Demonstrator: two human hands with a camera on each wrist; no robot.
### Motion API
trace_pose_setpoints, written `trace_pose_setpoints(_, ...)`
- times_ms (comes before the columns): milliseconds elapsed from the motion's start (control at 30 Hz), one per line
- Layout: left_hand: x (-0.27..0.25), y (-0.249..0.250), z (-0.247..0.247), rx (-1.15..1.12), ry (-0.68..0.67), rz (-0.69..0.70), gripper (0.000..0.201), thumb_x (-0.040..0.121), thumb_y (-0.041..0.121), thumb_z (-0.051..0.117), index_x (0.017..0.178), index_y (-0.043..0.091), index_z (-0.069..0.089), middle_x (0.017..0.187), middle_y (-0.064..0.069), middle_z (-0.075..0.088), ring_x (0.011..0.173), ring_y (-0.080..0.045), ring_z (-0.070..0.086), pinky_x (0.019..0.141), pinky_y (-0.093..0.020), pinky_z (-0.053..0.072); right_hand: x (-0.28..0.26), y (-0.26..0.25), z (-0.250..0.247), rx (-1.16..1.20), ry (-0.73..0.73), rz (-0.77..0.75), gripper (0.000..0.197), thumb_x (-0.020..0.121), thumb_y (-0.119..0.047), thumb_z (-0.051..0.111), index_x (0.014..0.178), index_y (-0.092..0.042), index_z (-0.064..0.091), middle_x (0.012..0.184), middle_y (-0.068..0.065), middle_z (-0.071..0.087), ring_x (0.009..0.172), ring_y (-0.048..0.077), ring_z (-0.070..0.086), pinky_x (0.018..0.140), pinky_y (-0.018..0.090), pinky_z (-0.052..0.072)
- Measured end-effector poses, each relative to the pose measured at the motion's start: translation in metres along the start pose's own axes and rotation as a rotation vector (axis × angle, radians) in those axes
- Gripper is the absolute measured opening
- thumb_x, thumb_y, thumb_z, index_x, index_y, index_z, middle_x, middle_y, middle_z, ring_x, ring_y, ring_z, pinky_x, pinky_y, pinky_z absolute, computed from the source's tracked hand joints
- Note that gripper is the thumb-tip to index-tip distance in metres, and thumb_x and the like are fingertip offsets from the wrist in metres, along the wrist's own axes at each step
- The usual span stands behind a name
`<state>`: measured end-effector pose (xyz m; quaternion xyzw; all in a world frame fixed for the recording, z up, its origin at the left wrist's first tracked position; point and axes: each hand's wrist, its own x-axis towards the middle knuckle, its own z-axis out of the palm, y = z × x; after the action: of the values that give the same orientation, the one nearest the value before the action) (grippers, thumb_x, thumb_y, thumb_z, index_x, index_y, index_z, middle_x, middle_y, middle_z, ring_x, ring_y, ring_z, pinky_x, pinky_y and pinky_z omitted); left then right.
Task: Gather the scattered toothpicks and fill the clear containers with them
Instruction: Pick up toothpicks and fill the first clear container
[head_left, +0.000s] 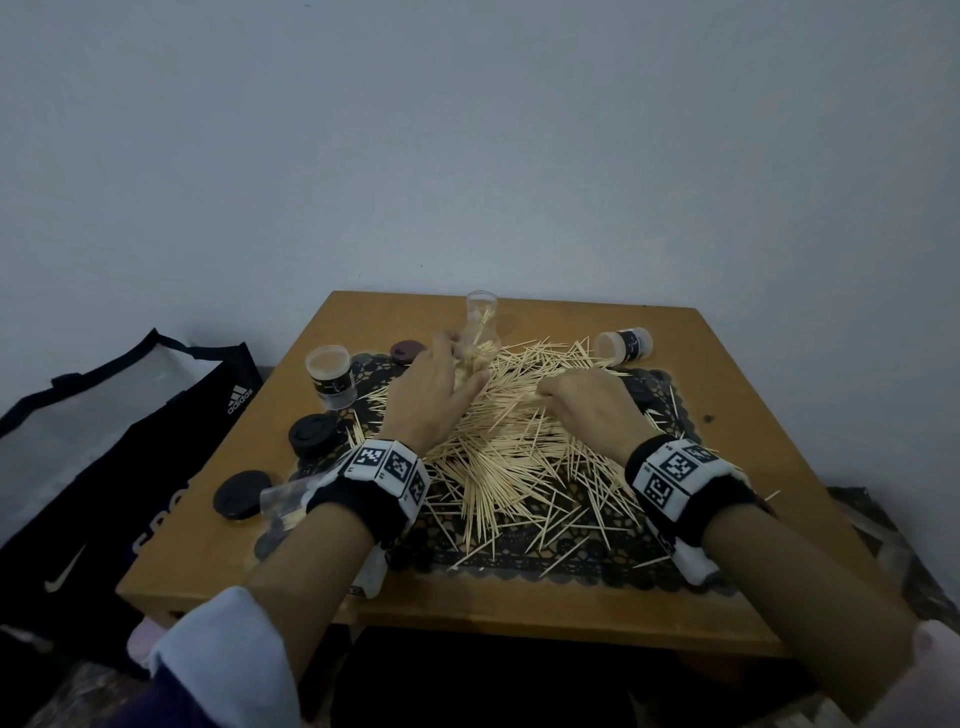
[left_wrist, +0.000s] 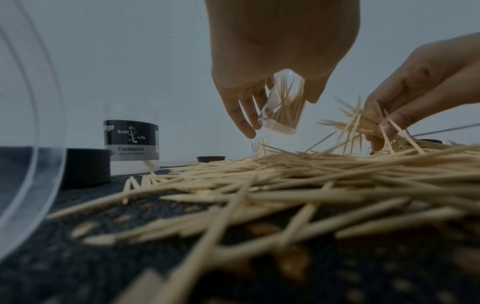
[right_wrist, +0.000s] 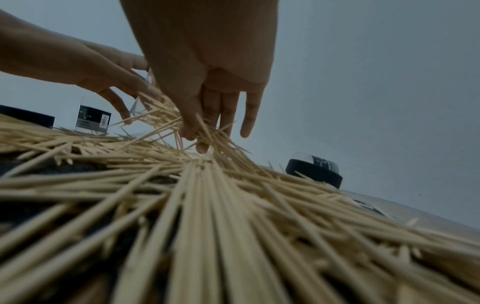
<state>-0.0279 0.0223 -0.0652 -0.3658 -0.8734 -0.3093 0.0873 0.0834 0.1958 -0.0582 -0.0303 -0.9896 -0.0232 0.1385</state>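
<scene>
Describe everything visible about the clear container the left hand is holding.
The container is a small clear plastic cylinder, open-topped and with no label showing. The left hand grips it, fingers on one side and thumb on the other. It is tilted and lifted above the toothpick pile, at the pile's far edge. It is partly filled: a bundle of pale toothpicks stands inside, tips fanning toward the mouth.
</scene>
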Motion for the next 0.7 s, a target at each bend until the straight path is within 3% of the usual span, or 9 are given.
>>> trace_pose_setpoints(100, -0.001, 0.002, -0.001, -0.007, 0.013, -0.020, 0.050, 0.097, 0.048, 0.050, 0.129, 0.011, 0.038, 0.115, -0.003, 0.062, 0.103, -0.020, 0.060, 0.069, -0.028, 0.037, -0.001, 0.004, -0.004, 0.215, 0.006, 0.109, 0.015, 0.096, -0.020, 0.055, 0.084, -0.015, 0.062, 0.076, -0.003, 0.065, 0.069, 0.017, 0.059, 0.062, 0.031, 0.047)
trace_pose_setpoints(200, -0.001, 0.001, 0.000, -0.003, -0.002, -0.026, 0.050, 0.098, 0.048, 0.049, 0.128, 0.010, 0.039, 0.113, -0.003, 0.063, 0.100, -0.022, 0.063, 0.067, -0.029, 0.037, 0.001, 0.005, -0.012, 0.545, 0.053, 0.242, 0.013, 0.092, -0.018, 0.062, 0.083, -0.010, 0.066, 0.071, -0.009, 0.056, 0.059, 0.007, 0.049, 0.060, 0.029, 0.041)
trace_pose_setpoints(300, 0.000, -0.001, 0.001, 0.013, -0.016, -0.032, 0.055, 0.097, 0.050, 0.049, 0.133, 0.010, 0.036, 0.106, -0.004, 0.064, 0.095, -0.026, 0.064, 0.065, -0.032, 0.040, 0.010, 0.005, -0.017, 0.776, 0.085, 0.325, 0.019, 0.087, -0.015, 0.069, 0.070, -0.012, 0.062, 0.067, 0.003, 0.062, 0.055, 0.010, 0.049, 0.058, 0.028, 0.041)
trace_pose_setpoints(367, 0.000, -0.002, 0.001, 0.022, -0.020, -0.033, 0.057, 0.096, 0.052, 0.048, 0.133, 0.010, 0.036, 0.096, -0.001, 0.061, 0.089, -0.026, 0.065, 0.062, -0.032, 0.041, 0.016, 0.006, -0.018, 0.842, 0.070, 0.373, 0.018, 0.086, -0.015, 0.070, 0.070, -0.011, 0.062, 0.071, 0.014, 0.066, 0.053, 0.008, 0.051, 0.054, 0.023, 0.041)
trace_pose_setpoints(400, 0.000, -0.002, 0.001, 0.024, -0.020, -0.031, 0.057, 0.096, 0.052, 0.048, 0.133, 0.010, 0.036, 0.095, 0.000, 0.060, 0.088, -0.026, 0.064, 0.062, -0.033, 0.041, 0.019, 0.006, -0.019, 0.879, 0.071, 0.393, 0.014, 0.086, -0.014, 0.070, 0.074, -0.008, 0.064, 0.077, 0.020, 0.068, 0.057, 0.013, 0.056, 0.057, 0.026, 0.045)
trace_pose_setpoints(467, 0.001, -0.003, 0.002, 0.017, -0.023, -0.019, 0.057, 0.096, 0.052, 0.049, 0.134, 0.011, 0.036, 0.101, -0.001, 0.064, 0.089, -0.024, 0.064, 0.064, -0.033, 0.043, 0.023, 0.006, -0.021, 0.984, 0.097, 0.438, 0.010, 0.086, -0.012, 0.069, 0.086, -0.002, 0.068, 0.087, 0.023, 0.070, 0.078, 0.038, 0.067, 0.076, 0.046, 0.055)
trace_pose_setpoints(533, 0.001, -0.003, 0.002, -0.005, -0.044, -0.001, 0.057, 0.096, 0.051, 0.050, 0.135, 0.012, 0.035, 0.107, -0.001, 0.065, 0.089, -0.021, 0.064, 0.065, -0.032, 0.043, 0.025, 0.004, -0.026, 1.094, 0.119, 0.490, 0.012, 0.088, -0.009, 0.066, 0.095, 0.001, 0.068, 0.091, 0.019, 0.072, 0.094, 0.043, 0.066, 0.089, 0.056, 0.051)
trace_pose_setpoints(633, 0.000, 0.000, 0.003, -0.029, -0.113, 0.040, 0.060, 0.095, 0.052, 0.051, 0.137, 0.013, 0.034, 0.106, 0.003, 0.065, 0.083, -0.014, 0.061, 0.066, -0.028, 0.040, 0.027, 0.000, -0.035, 1.294, 0.157, 0.531, 0.011, 0.091, -0.003, 0.060, 0.100, 0.004, 0.064, 0.099, 0.020, 0.070, 0.093, 0.034, 0.069, 0.088, 0.044, 0.055)
trace_pose_setpoints(700, 0.000, 0.000, 0.003, -0.026, -0.137, 0.066, 0.062, 0.094, 0.052, 0.051, 0.139, 0.013, 0.034, 0.106, 0.003, 0.066, 0.084, -0.013, 0.062, 0.065, -0.026, 0.040, 0.029, -0.005, -0.040, 1.390, 0.206, 0.513, 0.007, 0.093, -0.002, 0.058, 0.096, -0.002, 0.064, 0.102, 0.020, 0.069, 0.085, 0.027, 0.069, 0.084, 0.034, 0.057)
